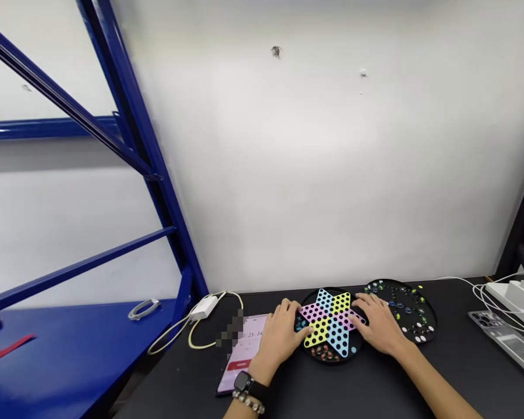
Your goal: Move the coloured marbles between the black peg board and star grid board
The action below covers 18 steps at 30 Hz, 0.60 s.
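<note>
A round black game board (330,326) with a star of pink, yellow and blue holed fields lies on the black table (375,390). My left hand (282,337) rests at the board's left rim, fingers curled against the edge. My right hand (378,326) lies flat over the board's right side, fingers stretched toward the star. A few marbles sit in the board's lower rim. Just right of it is a black round tray (408,308) holding several coloured marbles. A smartwatch and a bead bracelet are on my left wrist.
A phone (242,355) with a pink screen lies left of my left hand. A white charger (204,306) with yellow-white cable lies at the back left. Blue shelving (113,134) stands left. A power strip (513,294) and another phone (506,337) are at right.
</note>
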Available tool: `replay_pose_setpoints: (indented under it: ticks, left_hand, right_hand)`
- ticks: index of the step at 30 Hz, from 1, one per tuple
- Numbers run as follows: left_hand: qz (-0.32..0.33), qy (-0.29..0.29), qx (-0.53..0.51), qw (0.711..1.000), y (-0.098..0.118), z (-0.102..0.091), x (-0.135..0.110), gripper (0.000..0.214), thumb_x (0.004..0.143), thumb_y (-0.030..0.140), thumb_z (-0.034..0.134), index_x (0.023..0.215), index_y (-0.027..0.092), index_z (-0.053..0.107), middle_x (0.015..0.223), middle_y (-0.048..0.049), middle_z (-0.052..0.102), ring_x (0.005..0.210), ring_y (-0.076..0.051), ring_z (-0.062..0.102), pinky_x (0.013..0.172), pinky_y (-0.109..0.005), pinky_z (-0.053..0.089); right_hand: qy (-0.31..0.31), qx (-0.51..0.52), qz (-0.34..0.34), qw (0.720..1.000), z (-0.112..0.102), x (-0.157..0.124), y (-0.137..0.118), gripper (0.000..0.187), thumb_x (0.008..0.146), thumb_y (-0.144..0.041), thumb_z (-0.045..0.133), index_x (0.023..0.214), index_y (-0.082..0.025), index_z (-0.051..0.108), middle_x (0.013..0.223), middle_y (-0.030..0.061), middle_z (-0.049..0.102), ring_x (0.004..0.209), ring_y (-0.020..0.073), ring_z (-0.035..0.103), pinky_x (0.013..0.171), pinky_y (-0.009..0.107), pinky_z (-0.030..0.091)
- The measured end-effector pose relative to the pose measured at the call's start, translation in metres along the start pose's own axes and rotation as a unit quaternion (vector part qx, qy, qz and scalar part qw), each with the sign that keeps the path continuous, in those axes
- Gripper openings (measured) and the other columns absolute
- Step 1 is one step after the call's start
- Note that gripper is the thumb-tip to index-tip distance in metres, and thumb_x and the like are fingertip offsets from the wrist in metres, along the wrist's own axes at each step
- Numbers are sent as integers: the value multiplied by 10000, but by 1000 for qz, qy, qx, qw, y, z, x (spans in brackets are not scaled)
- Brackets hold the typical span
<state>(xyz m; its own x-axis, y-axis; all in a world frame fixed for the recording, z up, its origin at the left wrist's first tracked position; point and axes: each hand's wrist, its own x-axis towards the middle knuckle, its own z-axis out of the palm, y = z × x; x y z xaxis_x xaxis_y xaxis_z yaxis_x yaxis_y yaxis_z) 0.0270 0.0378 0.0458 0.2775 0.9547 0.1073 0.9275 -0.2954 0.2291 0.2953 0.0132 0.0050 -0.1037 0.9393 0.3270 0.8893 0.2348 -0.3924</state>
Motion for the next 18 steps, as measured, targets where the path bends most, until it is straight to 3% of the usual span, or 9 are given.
replay_pose_setpoints:
  ticks: [3,6,12,18]
  left_hand:
    - [-10,-12,20,1000,-6,4,1,329,889,470,514,1111,236,581,1136,-64,582,1069,-268,571,852,-359,415]
    - [6,-21,39,999,-6,10,1,331,932,457,449,1130,222,574,1140,-73,584,1058,-268,588,838,-356,435]
    - [-16,-21,109,994,10,24,9,371,994,356,312,1175,140,554,1110,-138,598,940,-274,654,762,-358,480]
    - [19,-49,100,994,8,32,12,353,992,251,308,1077,171,641,1045,-141,658,940,-274,656,792,-376,480]
  right_hand:
    - [-44,25,-36,998,8,-8,-25,356,894,-494,479,1147,-279,606,1295,77,560,1188,276,491,1018,460,322]
    - [-55,22,-27,998,10,-12,-37,350,871,-497,501,1128,-281,600,1222,84,567,1095,276,523,948,457,363]
    - [-38,7,-22,999,9,-12,-38,313,827,-509,548,1028,-276,605,1115,68,571,1009,270,535,921,465,362]
    - [-40,0,-28,999,9,-11,-39,293,803,-487,573,991,-264,598,1089,68,568,974,266,535,887,450,363]
